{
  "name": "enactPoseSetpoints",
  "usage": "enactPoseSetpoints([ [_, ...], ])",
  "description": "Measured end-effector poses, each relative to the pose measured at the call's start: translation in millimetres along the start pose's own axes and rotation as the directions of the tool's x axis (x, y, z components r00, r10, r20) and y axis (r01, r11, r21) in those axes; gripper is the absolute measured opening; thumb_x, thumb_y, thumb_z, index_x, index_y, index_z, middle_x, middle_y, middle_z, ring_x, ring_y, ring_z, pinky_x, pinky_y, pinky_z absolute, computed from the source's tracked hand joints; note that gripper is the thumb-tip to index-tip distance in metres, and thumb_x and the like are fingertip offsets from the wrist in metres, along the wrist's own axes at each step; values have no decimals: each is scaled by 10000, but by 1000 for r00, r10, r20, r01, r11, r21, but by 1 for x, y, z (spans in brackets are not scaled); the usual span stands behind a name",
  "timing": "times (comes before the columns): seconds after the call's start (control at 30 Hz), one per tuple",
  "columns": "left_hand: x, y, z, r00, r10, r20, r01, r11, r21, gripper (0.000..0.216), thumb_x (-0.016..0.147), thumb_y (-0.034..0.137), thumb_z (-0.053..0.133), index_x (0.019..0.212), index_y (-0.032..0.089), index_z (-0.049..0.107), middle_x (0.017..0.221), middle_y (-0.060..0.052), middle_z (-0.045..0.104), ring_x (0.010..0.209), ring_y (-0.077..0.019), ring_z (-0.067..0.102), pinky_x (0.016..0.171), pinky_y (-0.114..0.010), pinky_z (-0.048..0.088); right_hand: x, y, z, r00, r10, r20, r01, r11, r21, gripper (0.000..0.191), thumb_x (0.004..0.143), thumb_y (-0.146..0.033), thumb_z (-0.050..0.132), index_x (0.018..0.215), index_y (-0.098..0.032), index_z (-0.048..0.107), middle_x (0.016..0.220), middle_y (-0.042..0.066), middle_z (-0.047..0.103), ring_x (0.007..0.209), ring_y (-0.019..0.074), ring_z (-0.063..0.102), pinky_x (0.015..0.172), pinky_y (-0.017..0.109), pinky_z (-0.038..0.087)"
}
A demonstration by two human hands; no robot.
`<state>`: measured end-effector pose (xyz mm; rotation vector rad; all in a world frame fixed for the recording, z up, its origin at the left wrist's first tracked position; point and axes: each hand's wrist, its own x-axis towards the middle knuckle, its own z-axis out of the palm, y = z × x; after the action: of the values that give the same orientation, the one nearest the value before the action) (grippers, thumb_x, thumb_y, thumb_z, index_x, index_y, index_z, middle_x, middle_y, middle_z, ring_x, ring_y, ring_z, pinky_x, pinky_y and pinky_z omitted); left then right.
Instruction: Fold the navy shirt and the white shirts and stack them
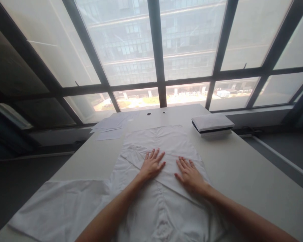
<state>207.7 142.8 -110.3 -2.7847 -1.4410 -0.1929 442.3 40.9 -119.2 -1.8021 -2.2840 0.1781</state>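
Observation:
A white shirt lies spread on the table, its row of buttons running down the middle toward me. One sleeve is folded across the body, and the other part of the cloth stretches out to the left. My left hand rests flat on the folded cloth near the centre, fingers spread. To its right, my right hand also presses flat on the shirt, fingers stretched forward. Neither hand grips anything. The shirt's near end runs out of view at the bottom.
The white table carries loose paper sheets at the far left and a stack of folded white and dark cloth at the far right. Two small holes pierce its far end. Large windows stand beyond.

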Motion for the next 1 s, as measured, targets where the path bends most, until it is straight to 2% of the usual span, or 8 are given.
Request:
enactPoseSetpoints([
  [0.17, 3, 1, 0, 1000, -10, 14, 10, 1000, -23, 611, 1002, 595, 319, 1558, 342, 305, 1646, -59, 213, 1517, -323, 143, 1193, -565, 116, -45, 76, -5, 974, 211, -86, -219, 971, -98, 670, 1007, -490, 273, 1558, -108, 291, 1620, 151, 253, 1510, 264, 192, 1213, 536, 127],
  [0.27, 4, 2, 1, 1000, -13, 19, 14, 1000, -28, 611, 998, 591, 338, 1556, 343, 309, 1648, -58, 205, 1519, -320, 135, 1192, -569, 110, -55, 98, -10, 945, 293, -142, -309, 946, -102, 683, 1010, -493, 250, 1553, -80, 286, 1619, 179, 249, 1512, 286, 180, 1202, 552, 157],
  [0.4, 4, 2, 1, 1000, -11, 17, 11, 1000, -26, 608, 996, 586, 345, 1554, 347, 312, 1649, -61, 199, 1517, -327, 140, 1186, -586, 114, -30, 76, -18, 945, 250, -211, -268, 962, -60, 651, 1024, -447, 218, 1555, -73, 271, 1619, 186, 246, 1512, 292, 176, 1195, 558, 172],
  [0.57, 3, 3, 0, 1000, -6, 4, 6, 1000, -19, 611, 999, 594, 325, 1556, 345, 307, 1647, -61, 211, 1515, -331, 150, 1187, -581, 111, 15, 27, -17, 998, 4, -56, -6, 999, -37, 659, 1028, -480, 239, 1557, -88, 274, 1628, 153, 235, 1515, 244, 174, 1215, 481, 157],
  [0.73, 1, 4, 1, 1000, -2, -5, 2, 1000, -25, 612, 997, 601, 322, 1556, 351, 304, 1648, -55, 211, 1515, -328, 150, 1186, -577, 122, 18, 58, -13, 989, 151, 7, -149, 984, -99, 667, 1021, -499, 267, 1548, -91, 300, 1619, 164, 252, 1506, 272, 207, 1205, 534, 144],
  [0.87, 2, 3, 1, 1000, -7, -9, 7, 1000, -26, 605, 997, 587, 347, 1552, 347, 317, 1646, -62, 219, 1513, -332, 155, 1182, -588, 130, 7, 81, -19, 945, 307, -111, -321, 936, -144, 672, 1021, -467, 274, 1522, -21, 321, 1598, 226, 273, 1494, 321, 222, 1184, 571, 164],
  [0.93, 2, 4, 0, 1000, -10, -18, 9, 1000, -26, 605, 995, 577, 367, 1547, 331, 335, 1642, -74, 227, 1511, -344, 157, 1177, -607, 127, 3, 69, -21, 943, 271, -195, -299, 945, -134, 656, 1024, -443, 265, 1522, -18, 318, 1602, 225, 267, 1501, 319, 198, 1185, 563, 159],
  [1.0, 1, 8, -3, 999, 23, -45, -24, 999, -26, 598, 1001, 549, 379, 1548, 311, 336, 1644, -79, 221, 1514, -342, 140, 1178, -620, 99, 0, 46, -20, 968, 145, -205, -170, 979, -109, 628, 1030, -424, 246, 1542, -65, 298, 1624, 181, 237, 1513, 284, 165, 1194, 534, 158],
])
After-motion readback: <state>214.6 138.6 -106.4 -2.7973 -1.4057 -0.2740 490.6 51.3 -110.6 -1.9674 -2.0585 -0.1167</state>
